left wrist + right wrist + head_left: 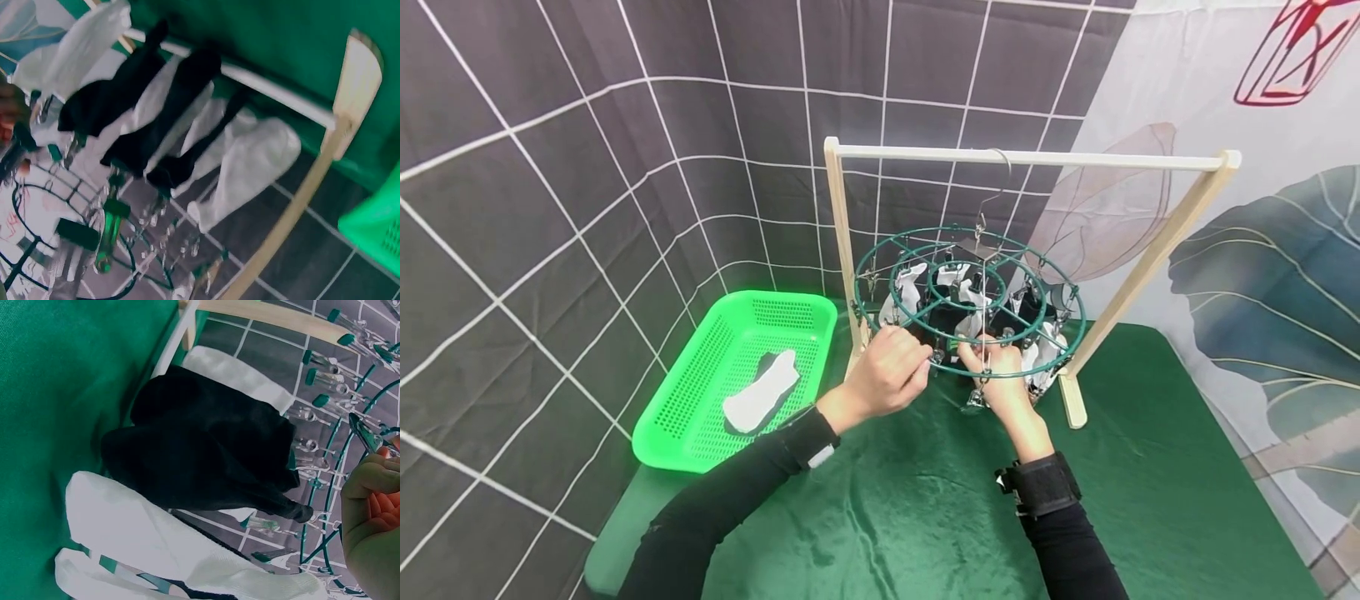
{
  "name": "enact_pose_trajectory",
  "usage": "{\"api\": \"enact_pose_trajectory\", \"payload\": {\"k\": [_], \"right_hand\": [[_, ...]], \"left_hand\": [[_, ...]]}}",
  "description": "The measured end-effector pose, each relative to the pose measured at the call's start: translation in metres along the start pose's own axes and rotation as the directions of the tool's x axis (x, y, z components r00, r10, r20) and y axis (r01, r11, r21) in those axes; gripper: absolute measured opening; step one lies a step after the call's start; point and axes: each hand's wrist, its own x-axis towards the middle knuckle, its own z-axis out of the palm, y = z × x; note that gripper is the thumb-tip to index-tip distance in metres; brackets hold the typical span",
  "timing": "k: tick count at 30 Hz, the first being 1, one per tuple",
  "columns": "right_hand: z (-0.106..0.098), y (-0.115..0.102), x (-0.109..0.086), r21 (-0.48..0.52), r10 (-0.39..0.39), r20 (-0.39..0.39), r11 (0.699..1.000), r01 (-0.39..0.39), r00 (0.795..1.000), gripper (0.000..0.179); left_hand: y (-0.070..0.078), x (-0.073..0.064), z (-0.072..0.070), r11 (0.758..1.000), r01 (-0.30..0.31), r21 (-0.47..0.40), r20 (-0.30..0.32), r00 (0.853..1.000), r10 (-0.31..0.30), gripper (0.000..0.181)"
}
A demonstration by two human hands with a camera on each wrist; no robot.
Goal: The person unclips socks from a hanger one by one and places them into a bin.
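Observation:
A round green clip hanger (1078, 325) hangs from a white bar by a metal hook. Black and white socks (206, 437) are clipped below it. At the hanger's near left rim, my left hand (887, 371) has curled fingers and seems to grip it; the exact hold is hidden. My right hand (1000, 375) reaches under the near rim, fingers pointing left. In the right wrist view it pinches a green-tipped clip (364, 432). More clear clips with green ends, like this clip (109, 234), hang around the ring.
On the left stands a bright green basket (658, 417) with a white and grey sock (763, 392) inside. The wooden rack (1157, 250) stands on a green-covered table (910, 517), its feet beside the socks. Dark gridded cloth hangs behind.

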Motion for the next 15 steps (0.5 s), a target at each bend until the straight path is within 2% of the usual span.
{"api": "enact_pose_trajectory", "payload": {"k": [1,2,3,4,5,6,7,8,10,13,15], "right_hand": [[0.000,-0.001,-0.001,0.038,0.062,0.025,0.997,-0.063,0.998,0.002],[-0.001,-0.002,-0.001,0.095,0.147,0.064,0.984,-0.152,0.987,0.005],[-0.002,-0.003,-0.002,0.153,0.238,0.105,0.956,-0.252,0.966,0.011],[-0.003,-0.004,-0.002,0.203,0.335,0.154,0.910,-0.362,0.929,0.018],[-0.004,-0.006,-0.003,0.243,0.426,0.205,0.850,-0.468,0.881,0.024],[-0.006,-0.008,-0.002,0.283,0.511,0.247,0.775,-0.565,0.824,0.031],[-0.007,-0.009,-0.002,0.307,0.578,0.277,0.704,-0.641,0.767,0.035],[-0.009,-0.011,-0.001,0.308,0.608,0.307,0.664,-0.681,0.732,0.036],[-0.010,-0.013,-0.001,0.301,0.632,0.341,0.628,-0.718,0.696,0.037],[-0.013,-0.019,-0.003,0.305,0.631,0.365,0.614,-0.728,0.685,0.034],[-0.018,-0.025,-0.007,0.336,0.605,0.392,0.607,-0.720,0.693,0.026]], "left_hand": [[0.001,0.000,0.001,1.000,0.010,0.005,0.010,1.000,-0.010,0.018],[0.002,0.000,0.002,1.000,0.019,0.004,0.013,1.000,-0.019,0.018],[0.002,-0.001,0.002,1.000,0.031,0.000,0.014,0.999,-0.031,0.018],[0.002,-0.001,0.003,0.999,0.043,-0.003,0.014,0.999,-0.043,0.018],[0.002,-0.001,0.003,0.998,0.054,-0.007,0.013,0.998,-0.054,0.019],[0.001,-0.001,0.003,0.998,0.066,-0.009,0.012,0.998,-0.066,0.020],[0.000,-0.001,0.003,0.997,0.076,-0.013,0.009,0.997,-0.076,0.020],[-0.001,-0.001,0.003,0.996,0.086,-0.016,0.006,0.996,-0.086,0.021],[-0.004,-0.001,0.002,0.994,0.106,-0.022,-0.001,0.994,-0.106,0.022],[-0.008,-0.002,0.002,0.992,0.127,-0.023,-0.014,0.992,-0.128,0.024],[-0.010,-0.004,0.001,0.990,0.137,-0.017,-0.022,0.990,-0.138,0.025]]}}
